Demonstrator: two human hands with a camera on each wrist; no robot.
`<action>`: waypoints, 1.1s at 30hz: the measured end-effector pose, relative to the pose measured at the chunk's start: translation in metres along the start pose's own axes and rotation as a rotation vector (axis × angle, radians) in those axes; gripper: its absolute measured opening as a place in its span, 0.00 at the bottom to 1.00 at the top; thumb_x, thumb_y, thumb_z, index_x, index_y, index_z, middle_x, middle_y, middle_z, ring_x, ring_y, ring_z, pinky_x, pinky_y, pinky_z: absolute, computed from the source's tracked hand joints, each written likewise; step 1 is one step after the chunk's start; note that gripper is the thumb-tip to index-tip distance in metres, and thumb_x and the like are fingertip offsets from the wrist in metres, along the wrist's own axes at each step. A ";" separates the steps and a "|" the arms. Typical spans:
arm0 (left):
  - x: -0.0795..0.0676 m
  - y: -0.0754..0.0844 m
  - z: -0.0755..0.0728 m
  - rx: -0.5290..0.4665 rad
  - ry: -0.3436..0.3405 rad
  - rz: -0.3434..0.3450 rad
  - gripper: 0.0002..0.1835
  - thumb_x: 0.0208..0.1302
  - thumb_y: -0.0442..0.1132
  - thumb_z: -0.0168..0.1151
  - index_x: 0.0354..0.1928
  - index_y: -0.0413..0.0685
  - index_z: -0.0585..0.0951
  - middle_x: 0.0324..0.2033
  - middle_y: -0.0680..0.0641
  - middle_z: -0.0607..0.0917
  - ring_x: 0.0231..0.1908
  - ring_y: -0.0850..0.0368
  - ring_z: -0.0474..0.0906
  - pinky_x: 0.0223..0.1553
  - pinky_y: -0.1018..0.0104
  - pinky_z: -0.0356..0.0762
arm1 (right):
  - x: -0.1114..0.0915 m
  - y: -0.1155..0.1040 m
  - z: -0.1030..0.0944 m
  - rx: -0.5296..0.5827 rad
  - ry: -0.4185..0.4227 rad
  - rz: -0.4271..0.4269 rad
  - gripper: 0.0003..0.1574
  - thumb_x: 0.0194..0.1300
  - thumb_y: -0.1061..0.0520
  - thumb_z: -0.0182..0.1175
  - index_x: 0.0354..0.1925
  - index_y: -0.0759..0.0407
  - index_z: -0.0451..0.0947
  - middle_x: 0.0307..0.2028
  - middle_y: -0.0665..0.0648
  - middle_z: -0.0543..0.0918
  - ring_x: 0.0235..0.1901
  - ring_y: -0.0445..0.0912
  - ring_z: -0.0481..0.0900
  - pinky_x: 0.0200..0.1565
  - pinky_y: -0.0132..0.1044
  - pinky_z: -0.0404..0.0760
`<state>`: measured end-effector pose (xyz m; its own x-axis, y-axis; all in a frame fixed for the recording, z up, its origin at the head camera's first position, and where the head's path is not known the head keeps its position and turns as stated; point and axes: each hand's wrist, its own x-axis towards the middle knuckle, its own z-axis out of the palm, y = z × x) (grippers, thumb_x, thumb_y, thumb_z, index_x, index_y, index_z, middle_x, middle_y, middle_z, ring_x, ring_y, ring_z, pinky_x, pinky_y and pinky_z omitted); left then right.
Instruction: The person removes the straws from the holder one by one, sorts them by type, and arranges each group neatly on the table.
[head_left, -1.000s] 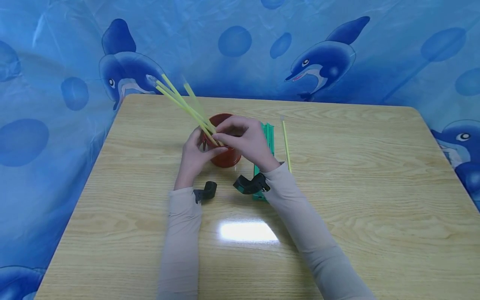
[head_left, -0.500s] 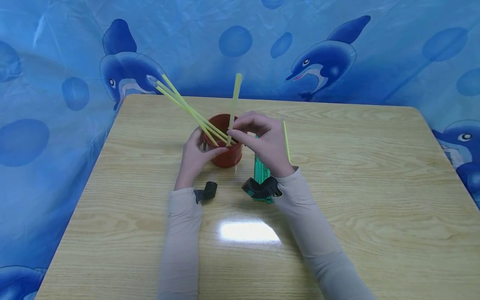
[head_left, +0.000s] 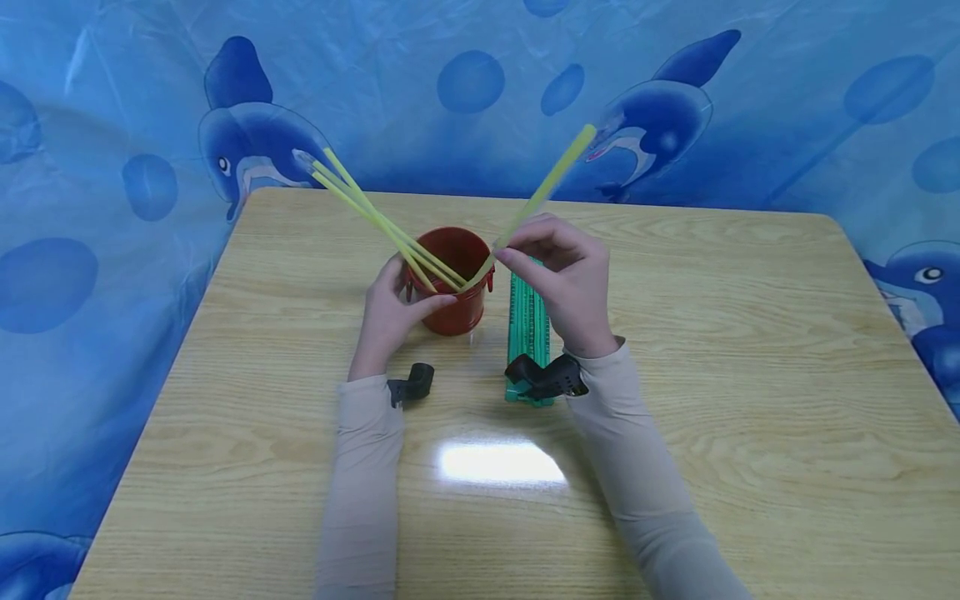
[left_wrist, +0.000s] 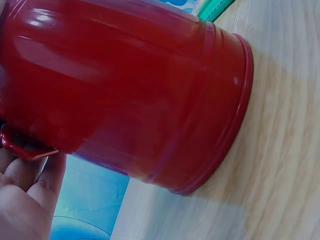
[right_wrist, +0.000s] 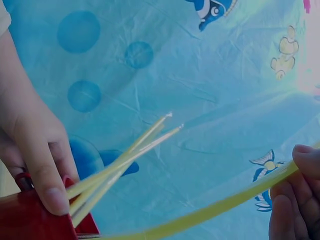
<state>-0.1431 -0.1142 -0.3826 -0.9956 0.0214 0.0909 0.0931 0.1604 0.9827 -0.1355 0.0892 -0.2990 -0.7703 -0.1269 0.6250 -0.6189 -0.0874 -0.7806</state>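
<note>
A small red bucket stands on the table, and my left hand grips its left side, thumb along the front rim. Several yellow straws lean out of it to the left, with clear wrapper-like tips. My right hand pinches another yellow straw between thumb and fingertips. That straw slants up to the right, its lower end inside the bucket near the front rim. In the right wrist view the pinched straw runs in a slight curve from the bucket to the fingers.
A long green plastic strip with rows of small dark marks lies right of the bucket, partly under my right hand and wrist camera. The wooden table meets a blue dolphin-print sheet at the back.
My right hand has moved right, swinging the pinched straw from leaning left, through upright, to leaning right. The straw lying on the table is now hidden behind the hand. My left hand stays put.
</note>
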 end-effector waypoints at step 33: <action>0.002 -0.003 0.001 -0.065 0.004 -0.004 0.36 0.52 0.35 0.72 0.64 0.47 0.68 0.59 0.48 0.74 0.61 0.59 0.66 0.63 0.64 0.64 | 0.000 -0.007 -0.041 0.175 0.264 -0.057 0.07 0.54 0.67 0.67 0.31 0.72 0.81 0.27 0.60 0.84 0.26 0.48 0.81 0.36 0.37 0.81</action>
<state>-0.1450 -0.1135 -0.3852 -0.9960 0.0171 0.0876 0.0888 0.0965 0.9914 -0.1376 0.1302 -0.2934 -0.7628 0.1421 0.6308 -0.6438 -0.2588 -0.7201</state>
